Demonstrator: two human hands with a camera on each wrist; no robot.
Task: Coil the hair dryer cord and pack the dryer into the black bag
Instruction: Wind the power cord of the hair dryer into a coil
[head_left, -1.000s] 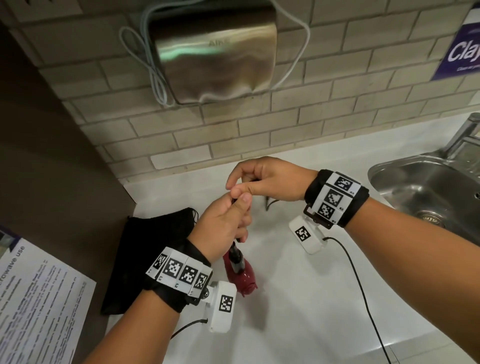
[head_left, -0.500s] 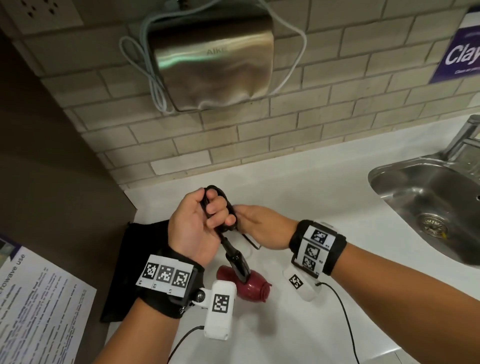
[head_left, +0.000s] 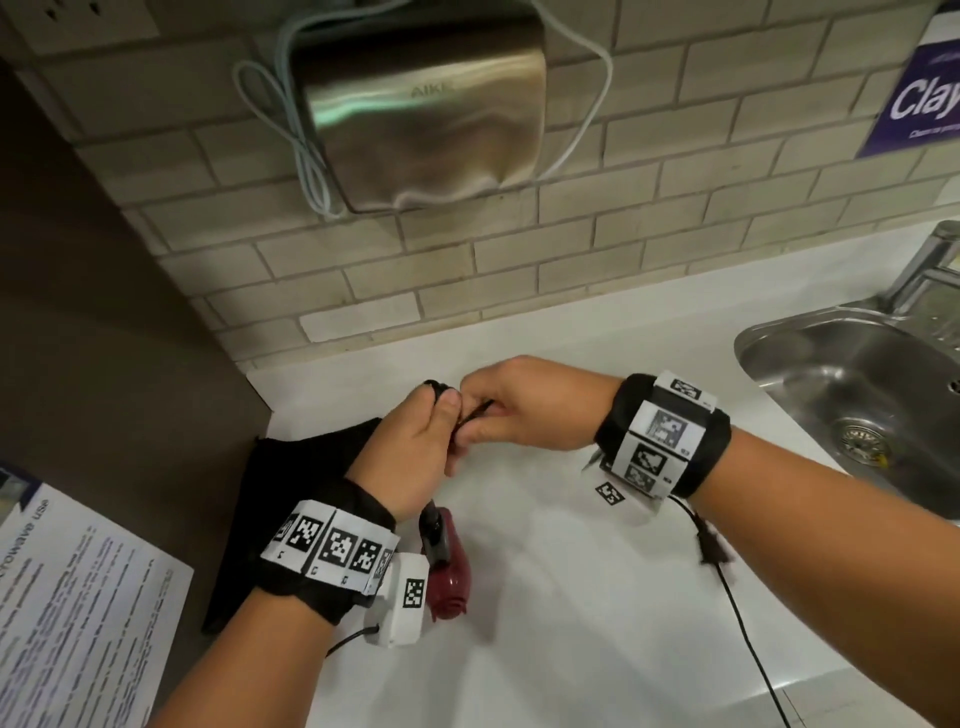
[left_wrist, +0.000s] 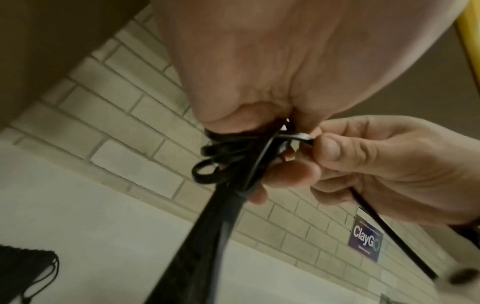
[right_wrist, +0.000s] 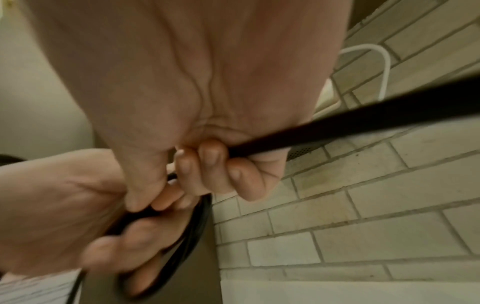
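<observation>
My left hand (head_left: 441, 415) grips a bundle of black cord loops (left_wrist: 221, 162) above the white counter. The dark red hair dryer (head_left: 452, 577) hangs below that hand by its black handle (left_wrist: 202, 246). My right hand (head_left: 475, 415) is close against the left hand's right side and pinches the loose cord (right_wrist: 363, 121), which trails off toward my right wrist. A blurred dark lump (head_left: 711, 545) under my right forearm looks like the plug. The black bag (head_left: 291, 493) lies flat on the counter, left of and behind my left wrist.
A steel sink (head_left: 857, 395) with a tap is set into the counter at the right. A metal hand dryer (head_left: 421, 104) with white cables hangs on the brick wall. A brown panel and a printed sheet (head_left: 72, 603) close off the left side.
My right hand has circled the left hand with the cord, from above it, down to its lower right, and back up beside it. The hanging dryer has swung a little.
</observation>
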